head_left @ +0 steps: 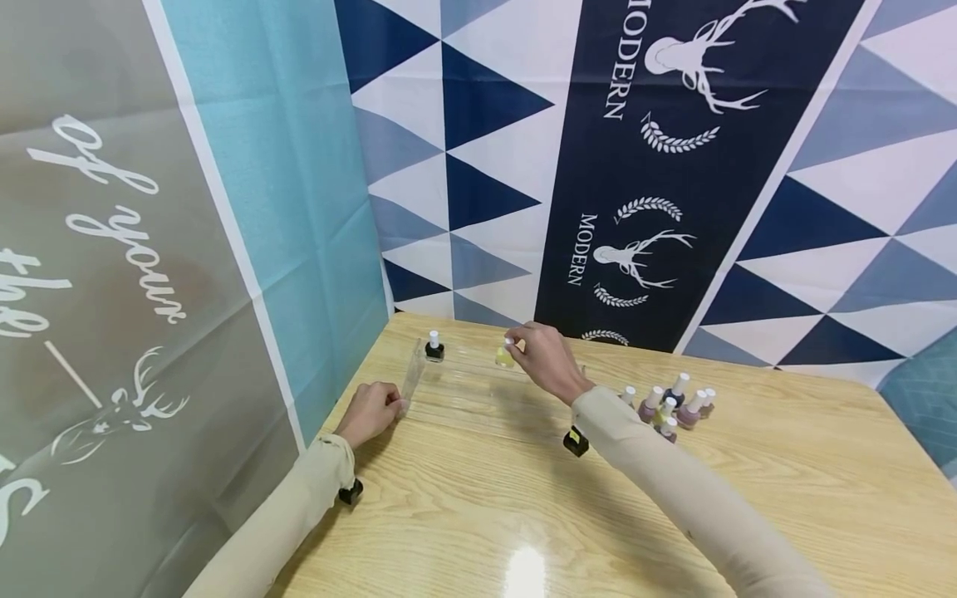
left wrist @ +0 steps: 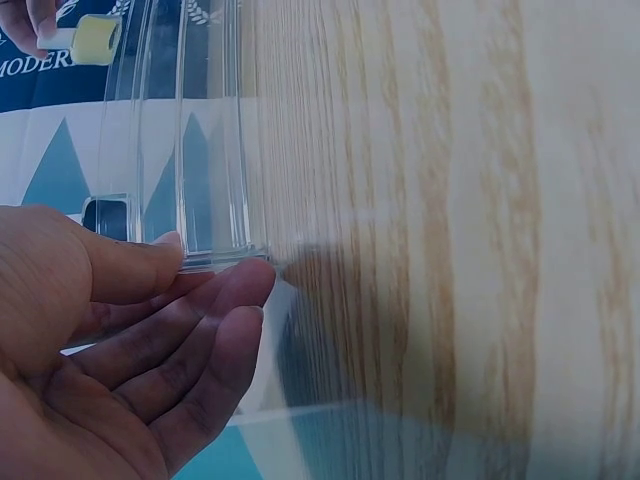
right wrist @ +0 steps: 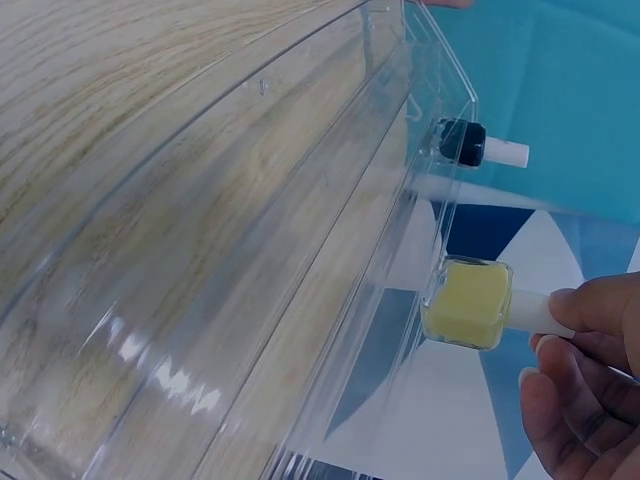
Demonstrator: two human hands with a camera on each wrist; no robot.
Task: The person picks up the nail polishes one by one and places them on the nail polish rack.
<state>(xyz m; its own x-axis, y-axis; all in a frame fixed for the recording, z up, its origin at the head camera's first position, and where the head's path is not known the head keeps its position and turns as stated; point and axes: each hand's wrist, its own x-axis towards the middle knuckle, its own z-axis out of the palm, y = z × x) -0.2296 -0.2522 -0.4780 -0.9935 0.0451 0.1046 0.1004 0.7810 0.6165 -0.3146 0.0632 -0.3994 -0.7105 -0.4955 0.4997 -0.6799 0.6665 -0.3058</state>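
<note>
A clear plastic tiered rack [head_left: 456, 407] lies on the wooden table. My left hand [head_left: 371, 411] pinches its left end wall between thumb and fingers, as the left wrist view shows. With thumb and fingertips, my right hand [head_left: 548, 357] holds a yellow nail polish bottle [right wrist: 468, 303] by its white cap. The bottle is upright at the rack's back tier, its base overlapping the tier's edge in the right wrist view. A dark nail polish bottle [head_left: 434, 350] with a white cap stands on that back tier at the left end.
To the right of the rack stands a cluster of several nail polish bottles [head_left: 649, 405], mauve, dark and yellow, all white-capped. Patterned cloth [head_left: 478, 166] hangs behind the table [head_left: 449, 515], and a grey and blue cloth [head_left: 314, 208] hangs along its left side.
</note>
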